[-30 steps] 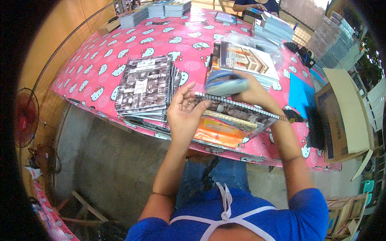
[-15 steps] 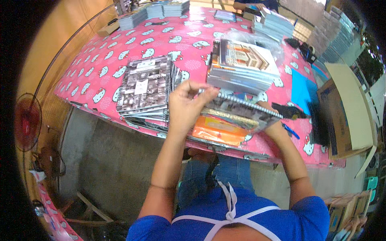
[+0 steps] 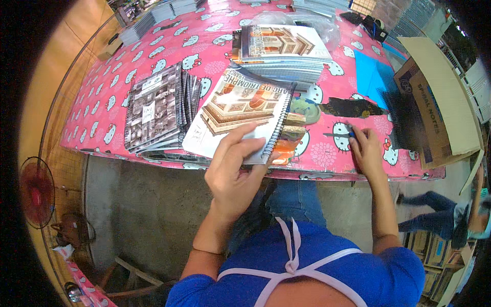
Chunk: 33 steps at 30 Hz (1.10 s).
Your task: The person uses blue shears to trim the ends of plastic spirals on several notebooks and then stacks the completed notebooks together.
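Pink cat-printed covering (image 3: 97, 125) lay over the table (image 3: 316, 153). Near its front edge, you held a spiral-bound notebook (image 3: 240, 97) in your left hand (image 3: 235, 169), fingers over the cover, thumb by the coil. It had just turned from on edge to cover up, exposing its monument picture. Your right hand (image 3: 369, 153) had left it for a slim dark tool (image 3: 337, 135), so the left held it alone; whether the right gripped the tool could not be told. Leftward sat grey photo-collage notebooks (image 3: 152, 110); behind, monument-covered notebooks (image 3: 281, 43); farther right, a cardboard box (image 3: 427, 102).
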Each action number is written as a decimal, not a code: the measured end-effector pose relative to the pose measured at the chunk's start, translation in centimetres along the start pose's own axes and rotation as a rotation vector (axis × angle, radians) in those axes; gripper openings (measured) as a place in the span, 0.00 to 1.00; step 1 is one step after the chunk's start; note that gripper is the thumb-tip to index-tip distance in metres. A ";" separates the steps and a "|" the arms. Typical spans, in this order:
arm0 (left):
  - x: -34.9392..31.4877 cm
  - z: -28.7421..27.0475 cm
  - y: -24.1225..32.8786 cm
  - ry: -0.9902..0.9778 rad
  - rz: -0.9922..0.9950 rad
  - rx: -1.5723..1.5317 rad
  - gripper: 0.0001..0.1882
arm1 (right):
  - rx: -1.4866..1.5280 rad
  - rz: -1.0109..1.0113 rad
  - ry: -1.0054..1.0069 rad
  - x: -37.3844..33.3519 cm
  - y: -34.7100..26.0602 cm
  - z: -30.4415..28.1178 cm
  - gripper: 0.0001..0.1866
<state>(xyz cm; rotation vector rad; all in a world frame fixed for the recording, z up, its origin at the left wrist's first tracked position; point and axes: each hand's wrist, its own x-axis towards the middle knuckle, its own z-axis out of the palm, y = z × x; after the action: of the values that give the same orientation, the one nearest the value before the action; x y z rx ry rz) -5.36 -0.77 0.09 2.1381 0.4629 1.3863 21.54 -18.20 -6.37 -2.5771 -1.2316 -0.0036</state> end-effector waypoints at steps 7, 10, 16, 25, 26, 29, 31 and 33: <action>-0.3 0.4 -0.1 0.040 0.024 -0.026 0.11 | 0.543 -0.529 0.105 -3.3 -10.2 -5.4 0.22; -0.2 0.8 0.1 0.082 0.065 -0.027 0.11 | 0.626 -0.652 0.118 -3.5 -13.1 -6.0 0.22; -0.6 0.7 0.0 0.099 0.015 -0.063 0.10 | 0.832 -0.616 -0.103 -3.0 -13.9 -5.2 0.22; 4.2 -3.0 -2.3 0.478 0.094 0.039 0.12 | 1.208 -0.352 -0.165 -2.3 -11.7 -4.8 0.20; 5.9 -4.8 -2.4 0.716 0.088 -0.015 0.14 | 1.119 -0.343 -0.017 -1.3 -9.5 -4.4 0.20; 10.6 -12.1 -1.9 1.006 0.351 0.164 0.10 | 0.733 -0.045 0.196 1.2 -3.8 -1.8 0.19; 13.0 -16.0 -0.9 1.029 0.443 0.279 0.08 | 0.433 -0.100 0.234 1.9 -0.7 0.5 0.19; 16.5 -16.3 -3.4 0.833 0.529 0.384 0.07 | 0.170 -0.140 0.262 1.2 1.4 2.4 0.18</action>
<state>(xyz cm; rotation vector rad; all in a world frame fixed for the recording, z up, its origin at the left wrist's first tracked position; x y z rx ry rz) -13.38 15.27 15.20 1.9407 0.5092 2.6945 23.12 -17.54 -8.84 -2.2575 -1.2501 -0.2467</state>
